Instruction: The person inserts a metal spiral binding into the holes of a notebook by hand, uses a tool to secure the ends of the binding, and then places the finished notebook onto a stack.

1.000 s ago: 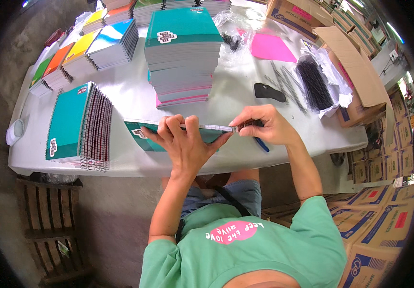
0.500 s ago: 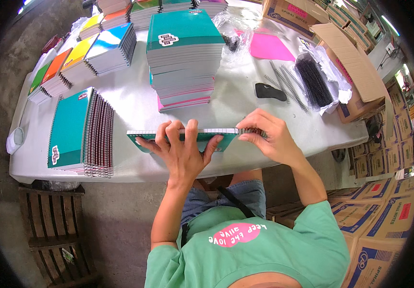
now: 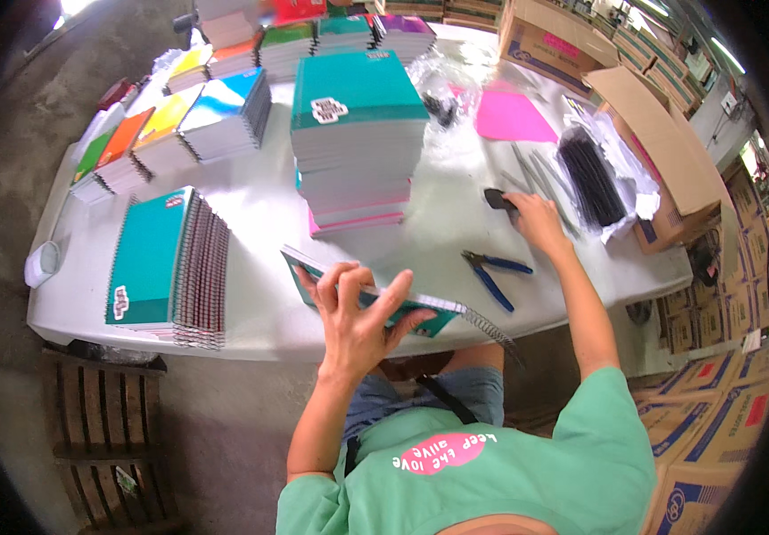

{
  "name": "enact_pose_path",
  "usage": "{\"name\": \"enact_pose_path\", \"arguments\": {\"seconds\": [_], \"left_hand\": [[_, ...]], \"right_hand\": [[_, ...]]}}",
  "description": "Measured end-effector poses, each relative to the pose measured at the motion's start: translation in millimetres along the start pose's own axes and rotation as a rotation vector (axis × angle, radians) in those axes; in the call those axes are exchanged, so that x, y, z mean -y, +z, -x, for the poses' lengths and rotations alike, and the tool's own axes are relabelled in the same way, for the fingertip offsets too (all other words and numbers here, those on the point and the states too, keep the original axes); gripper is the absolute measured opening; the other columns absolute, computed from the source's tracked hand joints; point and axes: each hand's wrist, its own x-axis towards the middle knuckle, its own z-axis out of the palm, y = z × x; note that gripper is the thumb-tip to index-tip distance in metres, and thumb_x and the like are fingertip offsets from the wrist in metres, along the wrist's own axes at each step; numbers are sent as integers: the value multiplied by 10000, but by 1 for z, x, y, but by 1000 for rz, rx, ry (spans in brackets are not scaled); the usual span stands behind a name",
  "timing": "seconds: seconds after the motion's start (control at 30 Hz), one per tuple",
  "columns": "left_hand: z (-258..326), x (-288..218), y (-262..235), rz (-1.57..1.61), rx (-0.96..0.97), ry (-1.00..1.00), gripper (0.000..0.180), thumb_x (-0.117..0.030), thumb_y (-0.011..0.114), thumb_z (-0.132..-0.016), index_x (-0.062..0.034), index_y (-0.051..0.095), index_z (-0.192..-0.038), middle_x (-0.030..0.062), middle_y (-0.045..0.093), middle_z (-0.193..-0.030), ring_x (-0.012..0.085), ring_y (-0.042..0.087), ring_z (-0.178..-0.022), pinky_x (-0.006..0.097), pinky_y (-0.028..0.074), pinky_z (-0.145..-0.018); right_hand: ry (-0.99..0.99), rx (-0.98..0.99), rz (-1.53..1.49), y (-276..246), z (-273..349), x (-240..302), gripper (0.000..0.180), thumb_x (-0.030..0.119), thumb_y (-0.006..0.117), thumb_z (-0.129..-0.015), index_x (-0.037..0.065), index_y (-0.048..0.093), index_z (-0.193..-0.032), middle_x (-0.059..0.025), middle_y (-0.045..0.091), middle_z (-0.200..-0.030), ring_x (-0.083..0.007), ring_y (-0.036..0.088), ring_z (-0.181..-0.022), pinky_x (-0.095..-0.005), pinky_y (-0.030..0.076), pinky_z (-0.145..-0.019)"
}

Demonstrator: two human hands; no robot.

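So that it does not drop, the book (image 3: 440,322) is held up in the left hand (image 3: 353,312), just over the near side of the counter (image 3: 259,303). It is tilted on its side, with the page edge turned up, perhaps so that the holes can be seen well. The left hand is bent round it, fingers spread, and the green cover is pressed by the thumb. A coil (image 3: 489,328) is seen at the book's right end. Its loose part is not held, so it is likely bent down by its own weight, past the counter's edge.

The black pad (image 3: 496,198) is touched by the right hand (image 3: 538,221), which is stretched out with its fingers curled. Whether the pad is gripped or only touched cannot be told. Nearer than the pad, the pliers (image 3: 493,286) are laid with their blue handles spread, maybe so they can be picked up fast. Grey coils (image 3: 528,167) are laid loose by the right hand, and a black pile (image 3: 589,183) is kept on white paper (image 3: 638,183), maybe so the coils do not roll off.

Past the book, a tall stack (image 3: 357,134) is set in the middle, where it can be reached by both hands. At the left, a short stack (image 3: 148,259) of green books with coils is set apart, perhaps so the two are not mixed. Bright books (image 3: 224,107) are lined up farther back.
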Motion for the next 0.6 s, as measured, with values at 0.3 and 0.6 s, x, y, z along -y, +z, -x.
{"name": "enact_pose_path", "arguments": {"seconds": [0.3, 0.6], "left_hand": [[-14, -19, -4, 9, 98, -113, 439, -315, 819, -539, -93, 571, -825, 119, 487, -939, 415, 348, -1198, 556, 276, -972], [-11, -20, -7, 10, 126, -163, 470, -396, 826, -553, -101, 586, -830, 86, 459, -868, 357, 378, -1106, 511, 312, -900]], "right_hand": [[-114, -301, -322, 18, 2, -22, 458, -10, 503, -738, 162, 644, -1138, -79, 638, -1146, -230, 596, -1050, -329, 404, -973], [-591, 485, -1679, -45, 54, 124, 322, -47, 581, -678, -44, 658, -990, -186, 657, -1071, -230, 616, -1029, -329, 448, -920]]}}
